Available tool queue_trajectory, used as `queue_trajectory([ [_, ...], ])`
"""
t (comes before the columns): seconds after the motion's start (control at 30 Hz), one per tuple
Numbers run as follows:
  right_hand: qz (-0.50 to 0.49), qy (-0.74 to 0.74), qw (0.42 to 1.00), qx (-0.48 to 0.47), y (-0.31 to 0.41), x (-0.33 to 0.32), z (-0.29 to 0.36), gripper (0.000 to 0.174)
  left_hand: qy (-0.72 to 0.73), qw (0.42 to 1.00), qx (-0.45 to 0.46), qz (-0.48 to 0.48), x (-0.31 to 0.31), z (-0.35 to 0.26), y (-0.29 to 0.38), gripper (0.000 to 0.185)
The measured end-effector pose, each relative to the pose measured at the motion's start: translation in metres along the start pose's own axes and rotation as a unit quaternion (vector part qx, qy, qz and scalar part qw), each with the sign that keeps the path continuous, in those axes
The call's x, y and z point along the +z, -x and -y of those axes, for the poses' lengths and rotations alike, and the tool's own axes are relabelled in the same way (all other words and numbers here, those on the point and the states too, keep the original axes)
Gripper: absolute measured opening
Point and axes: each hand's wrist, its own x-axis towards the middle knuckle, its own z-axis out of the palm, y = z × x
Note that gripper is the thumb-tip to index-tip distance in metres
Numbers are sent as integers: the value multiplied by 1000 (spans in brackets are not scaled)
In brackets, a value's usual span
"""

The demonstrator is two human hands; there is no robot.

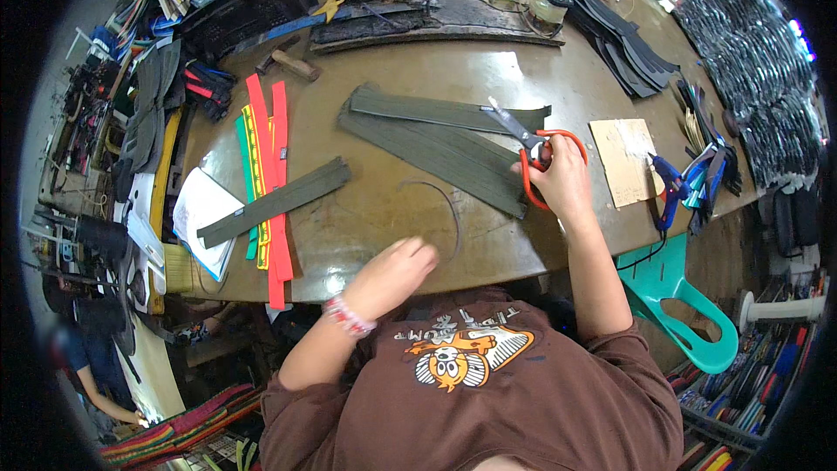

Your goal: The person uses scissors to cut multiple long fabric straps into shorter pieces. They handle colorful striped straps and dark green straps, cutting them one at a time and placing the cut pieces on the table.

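Observation:
My right hand (563, 180) grips orange-handled scissors (533, 144) above the right ends of two olive fabric strips. The blades point up and left over the upper strip (444, 110); the wider lower strip (438, 157) slants down to the right. My left hand (405, 265), slightly blurred with its fingers curled, is by the table's near edge; whether it holds anything small cannot be told. A thin dark cord (453, 209) curves on the table just beyond it. Further left, a shorter olive strip (281, 199) lies across red (278, 144), yellow-patterned and green (250, 176) strips and a white paper pad (199, 216).
A blue glue gun (670, 193) lies by a cardboard piece (621, 160) at right, near a teal plastic stool (686, 320). A hammer (294, 65), a dark wooden board (458, 26), a lidded jar (548, 6) and black strips (621, 46) lie farther back. Another person (98, 373) is at lower left.

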Motion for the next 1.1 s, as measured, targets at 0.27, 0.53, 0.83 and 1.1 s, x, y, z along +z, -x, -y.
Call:
queue_trajectory([
  [0.27,-26,-119,987,102,-51,26,-37,39,-144,766,-604,-165,-151,8,239,12],
  [0.53,-124,-599,788,73,20,-8,42,25,560,811,-98,-135,-34,-6,23,49],
  [0.83,337,-347,870,93,105,-61,28,39,645,713,-101,-255,5,-16,-68,22],
  [1.1,477,-333,811,68,111,-63,12,38,529,795,-86,-285,7,-20,-60,18],
])
